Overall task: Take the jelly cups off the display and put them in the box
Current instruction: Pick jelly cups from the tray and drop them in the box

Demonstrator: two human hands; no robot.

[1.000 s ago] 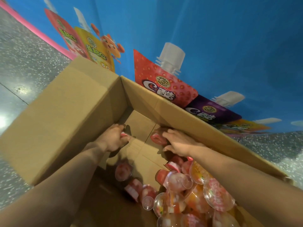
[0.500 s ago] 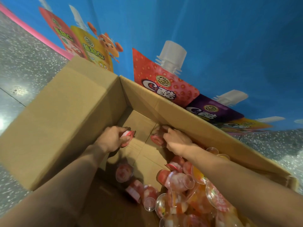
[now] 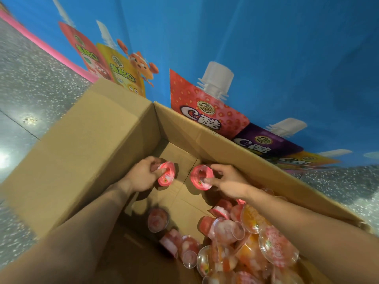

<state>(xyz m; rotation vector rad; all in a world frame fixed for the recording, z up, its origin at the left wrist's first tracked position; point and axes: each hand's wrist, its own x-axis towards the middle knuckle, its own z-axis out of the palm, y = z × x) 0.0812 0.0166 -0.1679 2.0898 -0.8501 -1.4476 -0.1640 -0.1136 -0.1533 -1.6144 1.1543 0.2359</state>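
Nearest the camera, at the lower right of the frame, a heap of jelly cups [image 3: 246, 242] is piled inside the cardboard box [image 3: 92, 150]. Clear domes and pink and orange lids are all jumbled together, and plenty are tipped on their sides. Just left of the heap, one lone cup [image 3: 158, 220] is seen lying by itself on the box bottom at lower centre, half in shadow.

Two bare forearms [image 3: 82, 232] are stretched in from the bottom corners toward the middle of the frame. In the middle, a pink-lidded cup [image 3: 167, 173] is held by the left hand [image 3: 141, 177], fingers curled round it, so that grip is clamped on the cup. Right beside it, a second pink cup [image 3: 202, 177] is pinched at the rim by the right hand [image 3: 229, 181], lid turned toward the camera, so that grip is clamped too. The two held cups are side by side, close but apart, over the bare cardboard near the box's far corner. Whether either one is resting on the cardboard can't be told.

Past the far wall of the box, the blue display [image 3: 266, 48] is seen filling the upper frame, printed with a strawberry pouch [image 3: 205, 113] and a purple pouch [image 3: 266, 142]. Speckled grey floor [image 3: 30, 78] is visible at the left edge.
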